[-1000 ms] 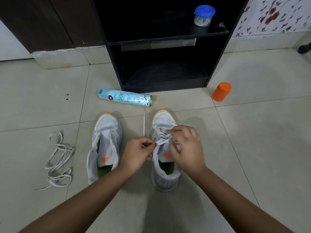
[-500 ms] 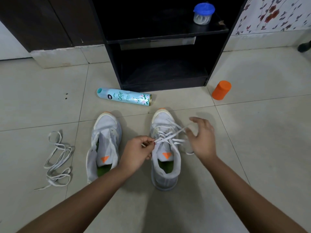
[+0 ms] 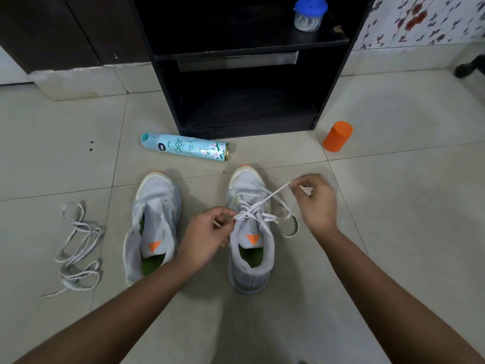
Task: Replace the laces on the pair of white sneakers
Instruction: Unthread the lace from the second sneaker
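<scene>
Two white sneakers stand side by side on the tiled floor, toes pointing away from me. The left sneaker (image 3: 153,227) has no lace and its tongue is loose. The right sneaker (image 3: 249,229) carries a white lace (image 3: 265,202) threaded through its eyelets. My left hand (image 3: 207,237) pinches one end of that lace beside the shoe's left edge. My right hand (image 3: 316,200) pinches the other end, drawn out to the upper right of the shoe, with a slack loop hanging below. A loose white lace (image 3: 76,248) lies tangled on the floor at the left.
A light blue spray can (image 3: 185,150) lies on its side just beyond the shoes. An orange bottle (image 3: 337,136) stands at the right. A black shelf unit (image 3: 249,64) rises behind, with a blue-lidded jar (image 3: 309,14) on its shelf.
My right hand left the top of the right sneaker and moved right and away, pulling a lace end out taut. My left hand stayed in place holding its end.
</scene>
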